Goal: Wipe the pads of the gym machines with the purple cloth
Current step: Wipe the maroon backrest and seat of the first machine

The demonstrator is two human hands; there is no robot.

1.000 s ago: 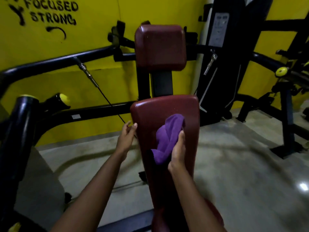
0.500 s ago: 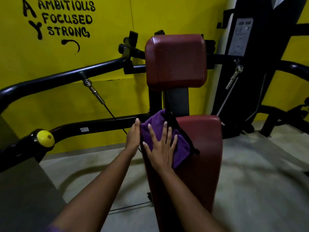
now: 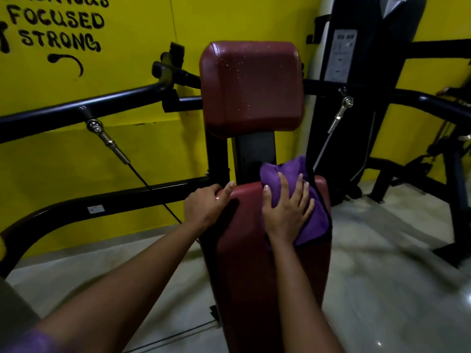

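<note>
A dark red back pad (image 3: 244,263) of a gym machine stands upright in front of me, with a squarish red head pad (image 3: 251,85) above it that carries small droplets. My right hand (image 3: 286,210) lies flat with spread fingers on the purple cloth (image 3: 314,212), pressing it against the upper right of the back pad. The cloth bunches over the pad's top edge. My left hand (image 3: 205,205) grips the pad's upper left corner, fingers curled over the edge.
Black machine arms (image 3: 84,109) with cable ends (image 3: 107,140) reach out on both sides. A black weight stack tower (image 3: 356,80) stands behind on the right. The yellow wall (image 3: 89,159) with black lettering is close behind. Grey floor (image 3: 382,276) lies around.
My right hand has slid the purple cloth from the upper left of the back pad across to its upper right. My left hand has shifted onto the pad's top left corner.
</note>
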